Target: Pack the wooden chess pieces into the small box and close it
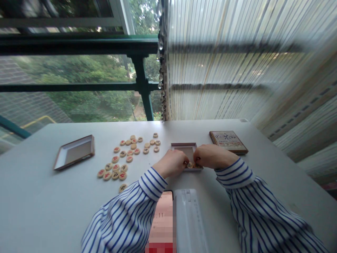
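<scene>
An open shallow box (183, 144) lies on the white table with a few round wooden Chinese chess pieces (190, 165) along its near edge. My left hand (172, 163) reaches over the box's left side, its fingers pinched at a piece. From the right comes my right hand (214, 156), fingers closed around another piece at the near right corner; its fingers partly cover that piece. To the left, many loose chess pieces (115, 175) with red or black characters are scattered, some blank side up.
The box's other half (73, 153) lies at the far left. A flat printed box (229, 141) sits at the right. A phone (163, 218) and a translucent white case (188, 218) lie in front of me. Behind the table are a window railing (143, 84) and a string curtain (223, 63).
</scene>
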A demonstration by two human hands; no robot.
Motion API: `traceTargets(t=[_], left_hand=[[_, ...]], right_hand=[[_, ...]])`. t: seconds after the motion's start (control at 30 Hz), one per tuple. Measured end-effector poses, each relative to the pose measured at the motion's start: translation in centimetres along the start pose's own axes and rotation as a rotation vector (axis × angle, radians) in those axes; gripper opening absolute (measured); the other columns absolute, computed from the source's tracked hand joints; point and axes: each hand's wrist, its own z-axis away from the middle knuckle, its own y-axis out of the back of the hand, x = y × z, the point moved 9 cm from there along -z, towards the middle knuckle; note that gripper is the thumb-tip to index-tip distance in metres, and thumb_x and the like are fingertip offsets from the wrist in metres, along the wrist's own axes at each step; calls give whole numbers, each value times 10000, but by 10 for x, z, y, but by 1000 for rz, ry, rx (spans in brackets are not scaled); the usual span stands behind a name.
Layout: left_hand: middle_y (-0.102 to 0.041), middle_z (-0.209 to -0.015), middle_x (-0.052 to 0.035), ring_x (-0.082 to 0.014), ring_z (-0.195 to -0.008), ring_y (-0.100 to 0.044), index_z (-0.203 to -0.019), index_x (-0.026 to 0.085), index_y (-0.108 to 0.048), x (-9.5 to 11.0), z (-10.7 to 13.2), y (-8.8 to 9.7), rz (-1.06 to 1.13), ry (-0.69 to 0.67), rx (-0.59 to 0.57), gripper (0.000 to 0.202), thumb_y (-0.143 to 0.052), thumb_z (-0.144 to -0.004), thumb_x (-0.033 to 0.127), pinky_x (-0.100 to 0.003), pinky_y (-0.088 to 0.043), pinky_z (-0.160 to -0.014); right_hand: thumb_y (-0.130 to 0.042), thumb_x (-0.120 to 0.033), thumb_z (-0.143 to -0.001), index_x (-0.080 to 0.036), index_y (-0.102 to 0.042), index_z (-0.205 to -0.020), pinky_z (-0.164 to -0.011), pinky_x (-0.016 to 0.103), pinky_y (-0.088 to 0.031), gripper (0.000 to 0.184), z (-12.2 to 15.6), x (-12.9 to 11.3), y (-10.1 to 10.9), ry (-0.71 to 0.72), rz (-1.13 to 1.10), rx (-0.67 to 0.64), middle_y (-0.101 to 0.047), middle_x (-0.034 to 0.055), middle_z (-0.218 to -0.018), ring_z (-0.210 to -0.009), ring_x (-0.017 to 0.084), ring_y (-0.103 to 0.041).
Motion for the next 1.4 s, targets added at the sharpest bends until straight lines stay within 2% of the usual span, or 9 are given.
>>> traceTargets(t=[0.6, 1.4], left_hand=[[-673, -784, -59, -190, -738, -603, -820, 219, -680, 1, 1, 0, -1, -14, -3, 246, -438, -775, 214, -255, -387, -617], [-677, -775, -54, -185, -743, -606, -797, 215, -677, 0, 0, -1, 32, -20, -6, 220, -461, -761, 190, -248, -383, -616]], right_hand=[[-486, -206, -684, -236, -696, -851, -653, 266, -407, 270, 2, 0, 1, -7, -21, -13, -682, 73, -836, -780, 196, -612], [-487, -205, -687, -234, -701, -825, -611, 267, -410, 256, 3, -1, 4, -11, -20, -9, -679, 78, -797, -760, 208, -617]])
